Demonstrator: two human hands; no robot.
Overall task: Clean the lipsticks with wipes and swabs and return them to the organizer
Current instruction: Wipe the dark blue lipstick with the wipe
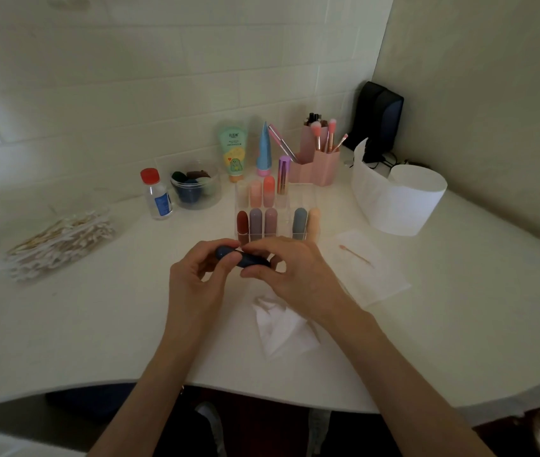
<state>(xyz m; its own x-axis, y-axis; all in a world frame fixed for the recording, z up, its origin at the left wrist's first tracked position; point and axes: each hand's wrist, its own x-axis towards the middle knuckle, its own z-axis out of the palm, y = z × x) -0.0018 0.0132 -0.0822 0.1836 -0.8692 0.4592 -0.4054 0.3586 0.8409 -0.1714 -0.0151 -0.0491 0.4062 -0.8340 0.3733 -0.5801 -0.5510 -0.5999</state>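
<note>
A dark blue lipstick [245, 257] lies crosswise between both hands just in front of the clear organizer [306, 196]. My left hand [199, 275] pinches its left end with thumb and fingers. My right hand [291, 275] grips its right end, fingers curled over it. The organizer holds several lipsticks in red, mauve, grey-blue, peach and orange, with one front slot bare. A crumpled white wipe [283, 328] lies on the table under my right wrist. A used swab [355, 255] rests on a flat wipe [365, 268] to the right.
A bag of cotton swabs [61, 242] lies at left. Behind stand a small red-capped bottle [157, 194], a jar of sponges [196, 186], two tubes, a pink brush holder [319, 159] and a roll of wipes [400, 196]. A black speaker [379, 113] fills the corner.
</note>
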